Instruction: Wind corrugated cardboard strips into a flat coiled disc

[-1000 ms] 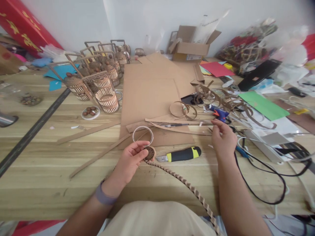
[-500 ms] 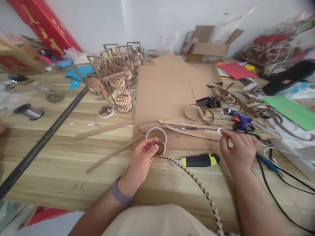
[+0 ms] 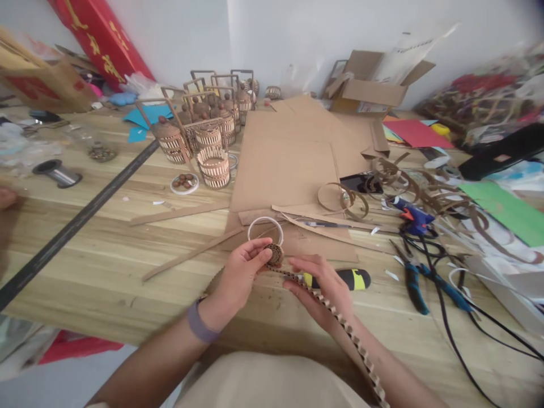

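A small tight coil of corrugated cardboard strip [image 3: 275, 256] is pinched between the thumb and fingers of my left hand [image 3: 240, 272]. The strip's loose tail [image 3: 346, 328] runs down to the right, past my right hand [image 3: 325, 286] and over the forearm. That hand is open, thumb and fingers apart just right of the coil, with the tail crossing between them; whether it touches the strip I cannot tell. Behind the coil lies a white ring [image 3: 278, 224]. Partly covered by my right hand is a black and yellow utility knife [image 3: 359, 279].
Small slatted baskets [image 3: 213, 168] stand at the back left beside a dish of brown beads [image 3: 184, 182]. Flat cardboard [image 3: 284, 158] covers the middle. Right of my hands lie pliers [image 3: 413, 277], a blue glue gun [image 3: 414, 215], cables and curled strips [image 3: 399, 175]. Another person's hand [image 3: 7, 198] shows at far left.
My right hand has come left from beside the glue gun to the coil, its fingers now spread. The pliers are uncovered. My left hand keeps hold of the coil; the view has shifted slightly.
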`<action>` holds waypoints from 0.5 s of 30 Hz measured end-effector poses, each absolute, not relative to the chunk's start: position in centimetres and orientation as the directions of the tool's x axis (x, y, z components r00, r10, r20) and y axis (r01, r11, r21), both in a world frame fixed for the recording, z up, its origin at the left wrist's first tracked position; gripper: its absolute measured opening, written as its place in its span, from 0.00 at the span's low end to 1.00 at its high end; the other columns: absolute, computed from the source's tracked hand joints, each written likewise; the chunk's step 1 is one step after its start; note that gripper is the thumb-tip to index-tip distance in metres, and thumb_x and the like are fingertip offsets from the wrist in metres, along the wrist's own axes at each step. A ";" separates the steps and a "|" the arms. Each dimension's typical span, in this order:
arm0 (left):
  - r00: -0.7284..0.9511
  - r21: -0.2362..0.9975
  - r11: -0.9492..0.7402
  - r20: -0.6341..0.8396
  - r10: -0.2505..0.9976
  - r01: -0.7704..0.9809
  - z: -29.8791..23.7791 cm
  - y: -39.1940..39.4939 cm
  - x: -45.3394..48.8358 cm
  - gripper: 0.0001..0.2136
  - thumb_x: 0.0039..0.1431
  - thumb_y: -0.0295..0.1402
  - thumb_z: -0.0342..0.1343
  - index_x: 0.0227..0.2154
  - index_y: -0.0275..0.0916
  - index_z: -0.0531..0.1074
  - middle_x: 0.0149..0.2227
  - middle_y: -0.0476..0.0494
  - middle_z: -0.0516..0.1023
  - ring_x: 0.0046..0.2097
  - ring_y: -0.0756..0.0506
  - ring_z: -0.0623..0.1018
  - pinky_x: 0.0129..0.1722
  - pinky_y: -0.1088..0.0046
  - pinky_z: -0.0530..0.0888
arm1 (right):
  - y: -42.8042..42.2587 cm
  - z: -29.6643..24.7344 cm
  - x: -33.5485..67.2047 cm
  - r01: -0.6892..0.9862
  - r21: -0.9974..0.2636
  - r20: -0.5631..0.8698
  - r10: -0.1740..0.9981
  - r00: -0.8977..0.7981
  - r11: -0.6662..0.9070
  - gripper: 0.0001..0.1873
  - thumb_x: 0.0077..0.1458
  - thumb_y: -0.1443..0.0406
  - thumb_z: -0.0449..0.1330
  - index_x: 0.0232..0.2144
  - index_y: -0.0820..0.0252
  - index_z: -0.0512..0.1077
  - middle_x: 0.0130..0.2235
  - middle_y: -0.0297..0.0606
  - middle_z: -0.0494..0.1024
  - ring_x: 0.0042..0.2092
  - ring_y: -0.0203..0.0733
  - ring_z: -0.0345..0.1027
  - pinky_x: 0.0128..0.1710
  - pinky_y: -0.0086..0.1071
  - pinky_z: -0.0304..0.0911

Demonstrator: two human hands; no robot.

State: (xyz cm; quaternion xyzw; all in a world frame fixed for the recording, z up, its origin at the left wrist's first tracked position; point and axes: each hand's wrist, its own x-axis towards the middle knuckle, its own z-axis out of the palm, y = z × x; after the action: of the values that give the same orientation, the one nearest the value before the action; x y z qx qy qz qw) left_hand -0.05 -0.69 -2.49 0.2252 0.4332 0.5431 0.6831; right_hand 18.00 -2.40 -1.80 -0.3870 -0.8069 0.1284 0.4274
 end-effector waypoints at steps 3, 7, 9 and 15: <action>0.078 0.772 0.348 -0.365 0.928 -0.532 -2.5 -0.9 0.1 0.18 0.39 0.35 0.75 0.36 0.36 0.81 0.30 0.47 0.82 0.32 0.48 0.78 0.36 0.71 0.73 | -2.6 -2.1 17.4 0.423 -0.582 0.617 0.716 -0.326 0.694 0.10 0.60 0.68 0.63 0.44 0.50 0.74 0.39 0.39 0.81 0.40 0.44 0.77 0.40 0.37 0.73; 0.103 0.765 0.369 -0.374 0.922 -0.527 -2.6 -0.5 -0.3 0.18 0.39 0.36 0.75 0.35 0.36 0.81 0.30 0.46 0.82 0.33 0.48 0.78 0.38 0.71 0.72 | -2.8 -3.2 17.2 0.343 -0.574 0.652 0.669 -0.357 0.743 0.07 0.61 0.68 0.61 0.41 0.52 0.75 0.37 0.39 0.82 0.39 0.43 0.76 0.38 0.37 0.72; 0.099 0.765 0.365 -0.372 0.923 -0.530 -2.7 -0.2 -0.7 0.18 0.38 0.36 0.75 0.35 0.37 0.81 0.30 0.47 0.83 0.34 0.48 0.78 0.40 0.72 0.72 | -3.0 -3.6 17.0 0.324 -0.575 0.632 0.660 -0.407 0.751 0.08 0.61 0.68 0.61 0.42 0.53 0.75 0.38 0.39 0.82 0.39 0.43 0.76 0.38 0.37 0.71; 0.143 0.764 0.395 -0.378 0.915 -0.510 -2.2 0.2 -1.7 0.18 0.40 0.35 0.75 0.36 0.36 0.82 0.29 0.45 0.83 0.34 0.47 0.79 0.39 0.72 0.71 | -3.2 -2.8 16.9 0.280 -0.589 0.628 0.648 -0.431 0.758 0.07 0.61 0.69 0.60 0.41 0.54 0.75 0.36 0.39 0.82 0.37 0.42 0.77 0.35 0.36 0.71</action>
State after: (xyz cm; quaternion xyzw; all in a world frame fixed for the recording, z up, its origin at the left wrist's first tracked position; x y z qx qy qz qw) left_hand -1.65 0.20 -2.21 0.2370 0.4269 0.4962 0.7178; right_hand 16.90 -3.21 -2.84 -0.2825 -0.8212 0.2030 0.4523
